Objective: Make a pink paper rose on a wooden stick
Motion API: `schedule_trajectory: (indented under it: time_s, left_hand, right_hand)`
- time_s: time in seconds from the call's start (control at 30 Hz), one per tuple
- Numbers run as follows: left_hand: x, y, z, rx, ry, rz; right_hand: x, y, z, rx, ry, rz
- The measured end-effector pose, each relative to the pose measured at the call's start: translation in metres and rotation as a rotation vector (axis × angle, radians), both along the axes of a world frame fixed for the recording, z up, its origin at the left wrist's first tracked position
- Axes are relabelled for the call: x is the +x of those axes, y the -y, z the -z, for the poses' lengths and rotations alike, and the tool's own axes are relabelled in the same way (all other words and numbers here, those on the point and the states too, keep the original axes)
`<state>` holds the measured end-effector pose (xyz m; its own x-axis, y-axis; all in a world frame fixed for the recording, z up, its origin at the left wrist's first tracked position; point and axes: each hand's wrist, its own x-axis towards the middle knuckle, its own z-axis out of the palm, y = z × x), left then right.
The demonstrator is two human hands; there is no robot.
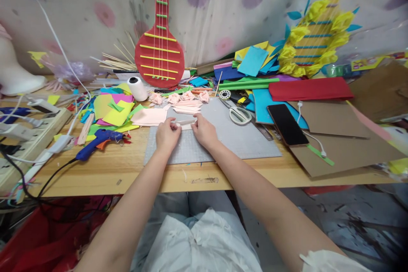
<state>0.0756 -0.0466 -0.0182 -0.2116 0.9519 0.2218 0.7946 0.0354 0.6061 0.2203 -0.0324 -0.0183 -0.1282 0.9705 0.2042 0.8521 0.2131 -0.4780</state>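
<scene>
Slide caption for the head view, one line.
Left hand and right hand hold a pale strip over a gray mat; pink flowers lie beyond.

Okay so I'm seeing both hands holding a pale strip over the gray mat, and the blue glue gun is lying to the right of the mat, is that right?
Not quite: the blue glue gun lies to the left of the gray mat, as the head view shows. The left hand and right hand do hold a pale strip over it.
</scene>
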Motion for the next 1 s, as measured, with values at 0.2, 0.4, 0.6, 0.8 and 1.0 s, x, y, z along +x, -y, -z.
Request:
schedule_trajectory:
  time_s: [0.2,0.4,0.6,0.8,1.0]
  left_hand:
    - [0.002,0.001,-0.001,0.011,-0.09,-0.027]
    - [0.002,0.001,0.001,0.037,-0.117,-0.026]
    - [0.003,0.004,-0.003,0.04,-0.224,0.041]
    - [0.006,0.004,-0.003,0.062,-0.353,0.134]
    - [0.012,0.006,-0.005,0.068,-0.344,0.067]
  right_hand:
    - [-0.002,0.002,0.0,0.009,0.06,0.01]
    - [-0.004,0.002,-0.003,-0.013,0.109,0.021]
    - [-0.006,0.003,-0.003,0.007,0.191,0.022]
    - [-0.007,0.004,-0.001,0.017,0.265,0.009]
    - [-0.01,0.008,-0.004,0.004,0.253,0.008]
